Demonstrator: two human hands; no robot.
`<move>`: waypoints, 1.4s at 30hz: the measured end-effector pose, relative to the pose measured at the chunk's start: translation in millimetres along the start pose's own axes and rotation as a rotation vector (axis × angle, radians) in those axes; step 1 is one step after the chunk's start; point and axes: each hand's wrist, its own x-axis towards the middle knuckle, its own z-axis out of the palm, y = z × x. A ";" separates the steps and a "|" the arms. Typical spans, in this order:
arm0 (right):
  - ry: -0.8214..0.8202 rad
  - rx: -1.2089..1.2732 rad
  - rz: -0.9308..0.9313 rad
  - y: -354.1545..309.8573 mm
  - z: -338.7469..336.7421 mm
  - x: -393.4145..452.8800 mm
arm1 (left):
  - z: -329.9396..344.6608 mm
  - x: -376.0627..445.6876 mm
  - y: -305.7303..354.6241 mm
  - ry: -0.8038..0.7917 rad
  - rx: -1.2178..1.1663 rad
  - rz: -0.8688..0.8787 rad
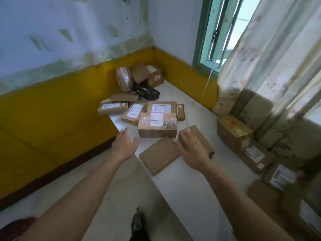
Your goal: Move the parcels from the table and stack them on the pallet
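Parcels on a white table point(191, 185), seen from the head camera, with places given relative to the taped box point(157, 125), a mid-sized carton wrapped in glossy clear tape. The left hand point(125, 145) is held just left of the taped box, fingers straight and slightly spread, nothing gripped; contact with the table cannot be told. The right hand point(194, 153) is laid, fingers straight and spread, on the small plain box point(195, 140) just right of and nearer than the taped box; no curl round its edges is seen. A flat carton point(159, 155) lies directly in front of the taped box, between the two hands. Behind the taped box, labelled cartons point(161, 107) are shown overlapping, and farther back a loose heap with a black box point(147, 91) is set in the corner. Further boxes point(233, 132) are ranged to its right beneath the curtain point(271, 54). The pallet is not in view. The cartons are judged light, stiff at the edges and somewhat yielding on broad faces; the taped surfaces are judged slippery. A hold across opposite side faces is therefore advised, and the flat carton is best taken by an edge raised first.
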 end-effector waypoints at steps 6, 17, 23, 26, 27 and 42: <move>0.095 0.238 0.270 -34.7 47.0 144.1 | 35.7 158.3 -41.1 -0.187 -0.232 -0.161; 0.240 0.413 0.634 -33.4 92.9 239.8 | 68.3 256.6 -50.2 -0.456 -0.470 -0.270; 0.592 0.608 0.565 -36.5 70.5 209.1 | 46.1 242.7 -0.7 -0.282 -0.664 -0.056; 0.793 0.705 0.516 -37.5 44.9 168.4 | 39.2 237.5 33.6 -0.306 -0.722 0.126; 0.862 0.729 0.509 -37.3 34.4 151.4 | 36.5 232.2 49.3 -0.312 -0.735 0.199; 1.682 0.620 0.461 -12.2 -17.2 -293.2 | 86.1 -140.1 213.7 -0.737 -1.039 0.808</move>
